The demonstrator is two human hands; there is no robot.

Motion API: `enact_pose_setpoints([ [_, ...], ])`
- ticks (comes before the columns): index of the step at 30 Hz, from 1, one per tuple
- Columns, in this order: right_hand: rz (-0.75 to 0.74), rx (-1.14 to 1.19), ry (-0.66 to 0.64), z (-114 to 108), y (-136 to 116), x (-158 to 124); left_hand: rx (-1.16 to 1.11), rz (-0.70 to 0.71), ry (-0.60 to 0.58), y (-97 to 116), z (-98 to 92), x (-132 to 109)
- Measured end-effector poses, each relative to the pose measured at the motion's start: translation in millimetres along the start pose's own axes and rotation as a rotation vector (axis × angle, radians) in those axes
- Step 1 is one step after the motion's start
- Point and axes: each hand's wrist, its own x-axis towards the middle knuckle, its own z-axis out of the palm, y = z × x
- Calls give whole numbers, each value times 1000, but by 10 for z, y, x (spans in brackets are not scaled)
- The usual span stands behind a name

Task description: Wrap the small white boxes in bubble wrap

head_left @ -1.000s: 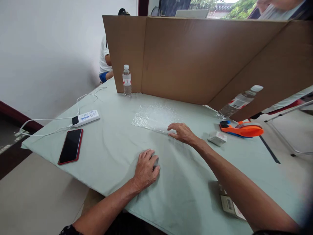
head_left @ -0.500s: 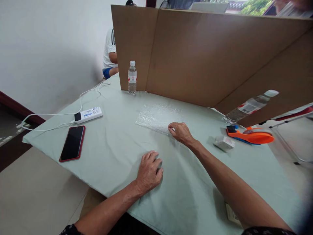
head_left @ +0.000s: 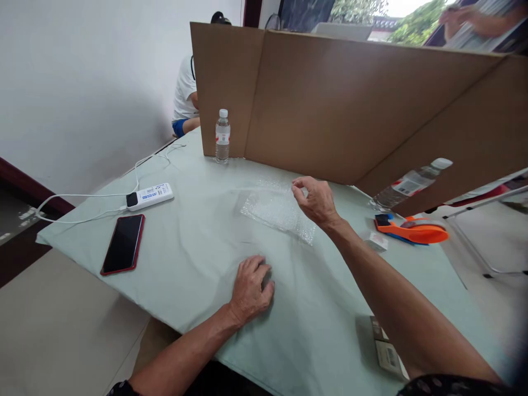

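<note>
A clear sheet of bubble wrap (head_left: 274,212) lies near the middle of the table, its near right corner turned toward me. Thumb and forefinger of my right hand (head_left: 317,201) are pinched together at its upper right side, closed on the thin plastic; its exact edge there is hard to make out. My left hand (head_left: 251,289) rests palm down on the cloth nearer to me, fingers loosely bent and apart, with nothing in it. It does not touch the bubble wrap.
A cardboard screen (head_left: 313,104) stands behind, with a water bottle (head_left: 222,137) before it and another bottle (head_left: 408,186) at right. An orange tape dispenser (head_left: 416,231), small white box (head_left: 377,242), carton (head_left: 388,352), phone (head_left: 122,243) and cabled white device (head_left: 150,196) lie around. People sit beyond.
My right hand has risen away from me and slightly right. The bubble wrap has shifted and turned, its near right corner now showing. My left hand stays put.
</note>
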Motion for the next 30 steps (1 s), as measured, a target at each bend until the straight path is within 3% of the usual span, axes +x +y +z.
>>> enact_pose_setpoints([
  [5,-241,-134,-67,-401,-596,-585,-731,-336,43,101,-205,122],
  [8,-362,-175,-29,-442,-944,-1164,-1189,-488,60,158,-351,119],
  [10,-382,-147,-18,-374,-1157,-1566,-1339,-554,52,167,-424,50],
  [15,-251,44,-23,-78,-1654,-2362,-1427,-725,56,134,-552,-286],
  [18,-216,146,-9,23,-1895,-2601,-1412,-860,85,127,-640,-451],
  [21,-170,266,-29,16,-2010,-2700,-1369,-894,64,128,-736,-519],
  [25,-89,317,2,-71,-1900,-2801,-1283,-918,-31,99,-864,-511],
  [30,57,182,72,-90,-1447,-2974,-1221,-885,-185,32,-1012,-509],
])
